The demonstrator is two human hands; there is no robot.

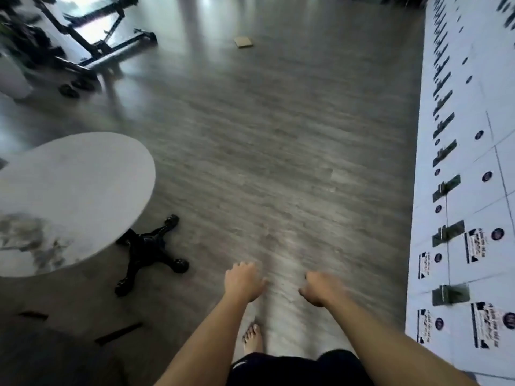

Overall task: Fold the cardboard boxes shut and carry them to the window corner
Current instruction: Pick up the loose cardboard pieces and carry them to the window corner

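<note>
Both arms reach forward and down over the grey wood floor. My left hand [243,280] hangs with loosely curled fingers and holds nothing. My right hand [316,289] is blurred by motion, its fingers also loosely curled and empty. One small flat piece of cardboard [243,41] lies on the floor far ahead, well away from both hands. No other cardboard box shows in view. A bare foot [253,338] stands on the floor below the hands.
A round white table [72,196] on a black star base [152,254] stands at the left. Black wheeled frames [103,51] sit at the far left. A white locker wall [471,190] with labels runs down the right. Open floor lies between them.
</note>
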